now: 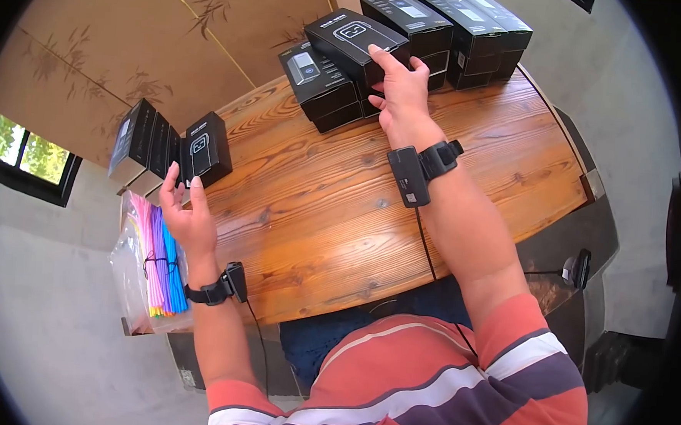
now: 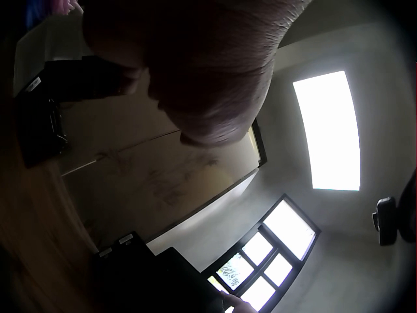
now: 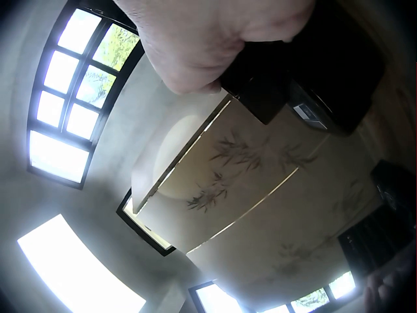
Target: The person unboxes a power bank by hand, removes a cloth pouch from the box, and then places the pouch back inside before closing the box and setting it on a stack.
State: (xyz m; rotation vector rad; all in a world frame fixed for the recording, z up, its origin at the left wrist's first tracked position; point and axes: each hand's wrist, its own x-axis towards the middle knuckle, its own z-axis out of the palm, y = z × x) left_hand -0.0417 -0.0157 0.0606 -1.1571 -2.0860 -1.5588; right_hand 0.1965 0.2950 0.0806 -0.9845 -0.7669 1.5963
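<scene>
In the head view my right hand [image 1: 404,93] grips the near right corner of a black box with a face-like line drawing [image 1: 354,35], one digit lying on its top. That box sits tilted against and over another black box [image 1: 316,80]. The right wrist view has the hand [image 3: 228,39] against a dark box [image 3: 339,72]. My left hand [image 1: 190,220] is raised with fingers extended, just in front of a black box with a similar drawing [image 1: 205,148]; whether it touches is unclear. The left wrist view holds only the shaded hand [image 2: 195,72] up close.
More black boxes [image 1: 412,24] [image 1: 473,27] stand at the wooden table's [image 1: 317,211] back right. Upright boxes [image 1: 148,141] stand at the left edge. A clear bag [image 1: 125,278] with bundled coloured sticks [image 1: 157,257] lies at the near left. Cables run from both wrist cameras.
</scene>
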